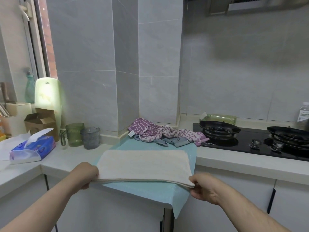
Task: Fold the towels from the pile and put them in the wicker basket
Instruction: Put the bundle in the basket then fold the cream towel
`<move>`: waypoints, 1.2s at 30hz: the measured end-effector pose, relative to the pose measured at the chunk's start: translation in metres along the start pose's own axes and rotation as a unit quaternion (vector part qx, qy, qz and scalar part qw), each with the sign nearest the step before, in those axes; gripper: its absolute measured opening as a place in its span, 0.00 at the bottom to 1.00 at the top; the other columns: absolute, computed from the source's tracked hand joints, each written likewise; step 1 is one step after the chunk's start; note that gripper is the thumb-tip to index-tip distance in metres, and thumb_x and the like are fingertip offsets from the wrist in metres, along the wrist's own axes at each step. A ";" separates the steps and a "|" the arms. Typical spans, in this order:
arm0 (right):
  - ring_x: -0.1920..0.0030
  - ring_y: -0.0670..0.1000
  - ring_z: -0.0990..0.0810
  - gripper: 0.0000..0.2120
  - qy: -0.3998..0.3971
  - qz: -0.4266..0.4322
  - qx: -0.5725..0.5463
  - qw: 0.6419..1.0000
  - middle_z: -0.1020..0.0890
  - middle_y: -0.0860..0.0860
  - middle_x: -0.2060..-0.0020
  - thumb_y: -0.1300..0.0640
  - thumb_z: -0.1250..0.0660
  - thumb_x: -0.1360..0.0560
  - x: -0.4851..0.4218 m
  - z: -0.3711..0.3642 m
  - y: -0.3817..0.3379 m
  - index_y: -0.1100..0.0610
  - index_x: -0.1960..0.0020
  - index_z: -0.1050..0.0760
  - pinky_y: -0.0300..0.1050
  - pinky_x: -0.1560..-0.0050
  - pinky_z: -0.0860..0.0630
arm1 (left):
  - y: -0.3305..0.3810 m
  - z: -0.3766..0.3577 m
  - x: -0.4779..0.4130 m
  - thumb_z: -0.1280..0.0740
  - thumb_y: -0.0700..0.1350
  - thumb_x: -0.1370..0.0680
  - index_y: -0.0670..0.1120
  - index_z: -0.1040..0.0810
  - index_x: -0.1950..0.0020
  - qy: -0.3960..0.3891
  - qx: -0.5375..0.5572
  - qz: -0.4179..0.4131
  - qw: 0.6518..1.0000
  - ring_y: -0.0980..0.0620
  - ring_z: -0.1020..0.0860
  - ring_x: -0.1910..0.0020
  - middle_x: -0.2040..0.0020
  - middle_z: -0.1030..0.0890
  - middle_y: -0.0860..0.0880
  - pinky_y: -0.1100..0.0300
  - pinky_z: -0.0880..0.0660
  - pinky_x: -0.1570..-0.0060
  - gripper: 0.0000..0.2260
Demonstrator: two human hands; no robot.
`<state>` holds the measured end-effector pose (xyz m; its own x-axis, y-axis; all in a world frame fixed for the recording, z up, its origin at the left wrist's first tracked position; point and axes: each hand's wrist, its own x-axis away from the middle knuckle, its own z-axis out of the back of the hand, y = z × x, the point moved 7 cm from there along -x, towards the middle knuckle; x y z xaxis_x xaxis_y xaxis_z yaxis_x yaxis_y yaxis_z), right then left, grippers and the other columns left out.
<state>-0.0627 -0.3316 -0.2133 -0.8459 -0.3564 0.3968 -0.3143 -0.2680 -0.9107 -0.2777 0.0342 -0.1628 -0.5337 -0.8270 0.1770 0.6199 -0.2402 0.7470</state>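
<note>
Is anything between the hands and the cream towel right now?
Nothing visible. The left hand and right hand each grip a near corner of the cream towel, which lies on the blue mat.

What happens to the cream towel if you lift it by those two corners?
Probably floppy: the cream towel lies limp in two soft layers. Likely light, since the left hand and right hand lift its edge by pinching. Its fuzzy surface probably won't slip.

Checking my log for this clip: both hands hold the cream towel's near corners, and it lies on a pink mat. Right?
No: in the head view the mat is light blue, not pink. The left hand and right hand do hold the cream towel by its near corners.
</note>
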 end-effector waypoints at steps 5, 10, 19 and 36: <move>0.64 0.54 0.22 0.08 -0.001 0.025 0.045 0.999 0.20 0.56 0.65 0.66 0.38 0.28 0.001 -0.002 -0.015 0.64 0.50 0.23 0.43 0.64 0.24 | 0.011 0.004 -0.002 0.35 0.40 0.26 0.37 0.25 0.55 0.001 -0.030 -0.028 0.999 0.44 0.29 0.65 0.60 0.27 0.40 0.58 0.33 0.65 0.06; 0.62 0.53 0.18 0.06 0.000 0.054 0.011 0.998 0.17 0.55 0.60 0.62 0.36 0.24 -0.006 -0.008 -0.037 0.62 0.48 0.23 0.41 0.67 0.22 | 0.028 -0.001 -0.011 0.33 0.46 0.23 0.39 0.25 0.50 -0.026 0.008 -0.040 0.999 0.47 0.30 0.66 0.60 0.26 0.43 0.59 0.37 0.67 0.10; 0.63 0.57 0.21 0.07 0.047 0.060 -0.020 0.997 0.19 0.57 0.64 0.60 0.35 0.24 -0.061 -0.005 -0.071 0.64 0.51 0.22 0.47 0.58 0.24 | 0.060 -0.009 -0.059 0.33 0.42 0.23 0.36 0.27 0.45 0.007 0.000 -0.023 1.000 0.45 0.23 0.59 0.58 0.23 0.43 0.58 0.28 0.63 0.12; 0.59 0.58 0.16 0.12 0.050 0.163 -0.001 0.985 0.14 0.58 0.55 0.68 0.38 0.23 -0.106 -0.022 -0.098 0.57 0.45 0.21 0.51 0.57 0.19 | 0.061 -0.025 -0.095 0.37 0.34 0.21 0.41 0.20 0.44 -0.033 0.254 -0.082 0.963 0.41 0.18 0.57 0.52 0.16 0.39 0.48 0.21 0.51 0.09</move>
<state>0.0483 -0.2478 -0.1685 -0.9402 -0.3336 0.0692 -0.0187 -0.1522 -0.9882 -0.1749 0.0853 -0.1494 -0.6455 -0.7615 0.0583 0.1718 -0.0705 0.9826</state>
